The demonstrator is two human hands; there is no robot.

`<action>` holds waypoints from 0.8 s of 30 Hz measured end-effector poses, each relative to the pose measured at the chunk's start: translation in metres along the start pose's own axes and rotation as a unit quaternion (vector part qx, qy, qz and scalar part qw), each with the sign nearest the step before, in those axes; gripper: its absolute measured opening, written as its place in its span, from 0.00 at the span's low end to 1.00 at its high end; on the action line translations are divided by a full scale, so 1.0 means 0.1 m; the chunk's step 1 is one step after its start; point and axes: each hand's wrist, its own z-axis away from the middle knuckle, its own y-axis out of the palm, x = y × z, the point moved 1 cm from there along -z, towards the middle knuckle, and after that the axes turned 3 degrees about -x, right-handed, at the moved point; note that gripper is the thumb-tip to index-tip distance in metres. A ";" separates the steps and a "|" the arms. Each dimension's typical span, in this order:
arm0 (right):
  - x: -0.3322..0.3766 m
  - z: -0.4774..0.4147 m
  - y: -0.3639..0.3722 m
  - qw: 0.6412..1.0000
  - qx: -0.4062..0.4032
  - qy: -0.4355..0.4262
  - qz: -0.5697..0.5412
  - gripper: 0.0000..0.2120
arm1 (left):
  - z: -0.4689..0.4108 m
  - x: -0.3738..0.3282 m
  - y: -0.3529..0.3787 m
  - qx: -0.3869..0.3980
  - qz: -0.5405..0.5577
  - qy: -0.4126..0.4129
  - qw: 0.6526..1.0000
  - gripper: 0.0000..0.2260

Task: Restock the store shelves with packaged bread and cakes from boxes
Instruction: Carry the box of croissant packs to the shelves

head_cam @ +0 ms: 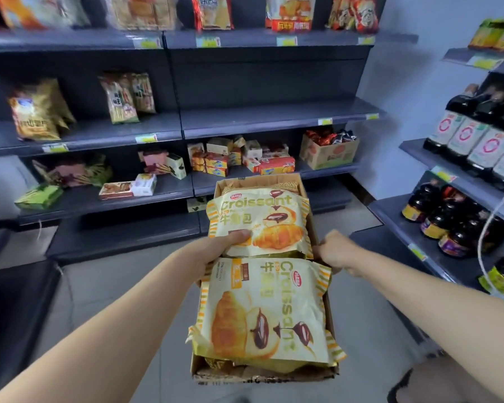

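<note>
You are carrying a cardboard box (314,225) in front of you, held off the floor, and it is full of croissant packs. Your left hand (218,245) grips its left side with the thumb pressed on the upper croissant pack (259,219); the other fingers are hidden under the box, so you cannot tell their exact curl, but the hand is clamped on box and pack together. Your right hand (336,251) is closed on the box's right wall at about 3 o'clock from the upper pack. A second croissant pack (262,312) lies nearer to you at 6 o'clock, and more packs show beneath both.

Judging by this, the restocking of this box has hardly begun: no croissant pack is visible on the shelves. At 12 o'clock the middle shelf (274,117) is bare on its right half, and the bottom shelf (122,231) at 9 o'clock is bare too. The shelf with small cake boxes (216,161) just beyond the box is partly filled. What remains is to set the box down or hold it one-handed and move the packs out.
</note>
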 end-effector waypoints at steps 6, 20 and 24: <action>0.54 -1.19 -0.08 1.000 0.002 -0.008 -0.011 0.14 | -0.96 -0.82 -0.25 0.013 0.008 0.003 1.000 0.25; 1.20 -4.12 -0.51 0.999 0.027 -0.008 0.017 0.14 | -3.26 -2.35 -0.18 -0.013 0.038 -0.031 0.999 0.23; 1.31 -4.86 -0.61 0.999 0.044 0.000 0.030 0.12 | -3.92 -2.65 -0.10 -0.023 0.046 -0.054 0.997 0.26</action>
